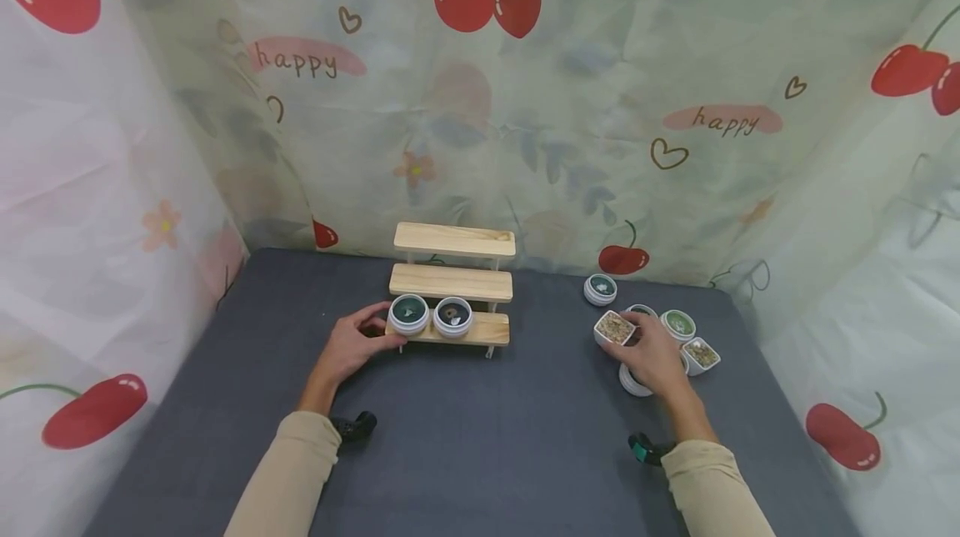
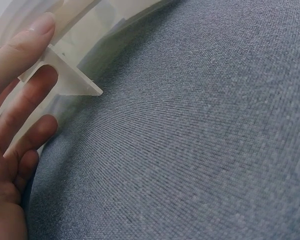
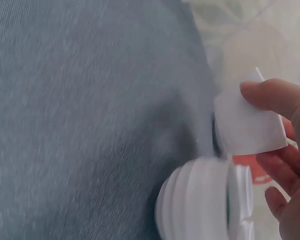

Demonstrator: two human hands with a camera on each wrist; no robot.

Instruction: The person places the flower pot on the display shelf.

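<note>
A three-tier wooden display stand (image 1: 450, 280) stands at the back of the table. On its lowest tier sit two round white ridged jars, a green-topped jar (image 1: 408, 313) at the left end and a dark-topped jar (image 1: 453, 316) beside it. My left hand (image 1: 351, 347) holds the green-topped jar, thumb in front and fingers behind. The left wrist view shows the thumb (image 2: 32, 37) against the ridged side. Over on the right, my right hand (image 1: 654, 352) pinches a small white square pot (image 1: 613, 327) of beige, grainy contents. That pot's side (image 3: 250, 120) appears in the right wrist view.
Around my right hand are several round white jars, including a green-topped one (image 1: 678, 324) and one standing farther back (image 1: 600, 288). Another square pot (image 1: 702, 355) sits at the right. A printed curtain (image 1: 570, 103) surrounds the grey cloth-covered table (image 1: 495, 454).
</note>
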